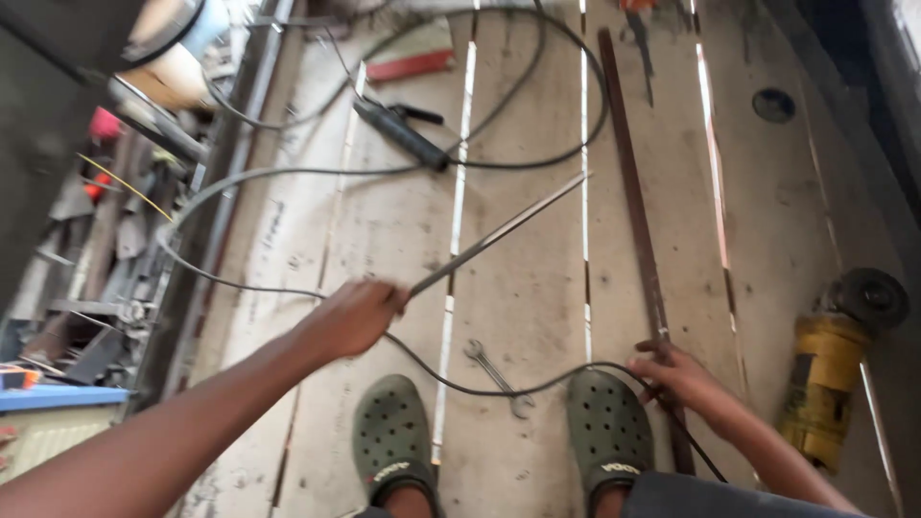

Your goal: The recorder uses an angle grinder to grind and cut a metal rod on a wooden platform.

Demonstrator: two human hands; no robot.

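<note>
The grip of the left hand (353, 317) is clenched round the near end of a thin metal rod (499, 233), which slants up and away over the plank floor (384, 230). The right hand (674, 374) is closed on the near end of a long flat steel bar (638, 230) that lies along the boards, its fingers curled over it just beside the right green clog (606, 422). The left clog (391, 427) stands near the other, and a small spanner (494, 374) lies on the floor between them, with a black cable (451, 379) looping past it. I would judge that both lengths are being taken up at once, and that any lift calls for keeping the cable clear of the bar. Off to the right lies a yellow angle grinder (825, 374). Further off a black welding handle (403, 136) rests on the planks, its cable curving round it.
</note>
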